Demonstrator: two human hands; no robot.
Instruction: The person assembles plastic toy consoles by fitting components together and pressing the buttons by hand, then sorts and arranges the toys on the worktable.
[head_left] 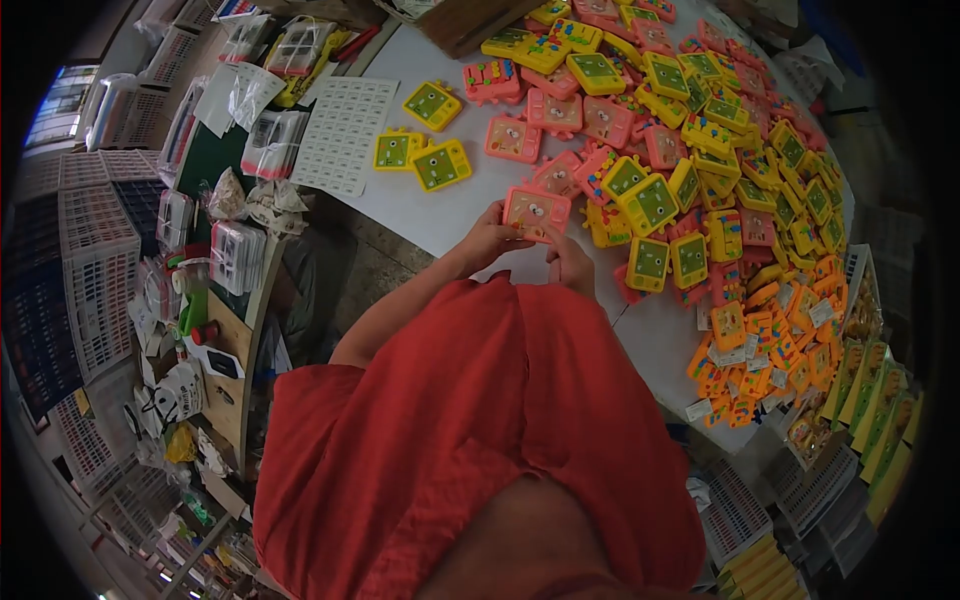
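Note:
A pink plastic toy (537, 208) with a face on its panel is held up in front of me at the table's near edge. My left hand (488, 242) grips its left side, fingers closed round the edge. At the lower right corner, my right hand (570, 264) is closed against the same toy, with part of its fingers hidden. Just beyond lies another pink toy (557, 175). To the left, a yellow toy with a green panel (441, 165) rests among similar ones.
Many yellow and pink toys (655, 203) pile up on the right of the white table (430, 220). Smaller orange toys (770, 345) with tags lie nearer. A sticker sheet (345, 135) is at left, a cardboard box (470, 22) at the back. Cluttered shelving (235, 370) stands left.

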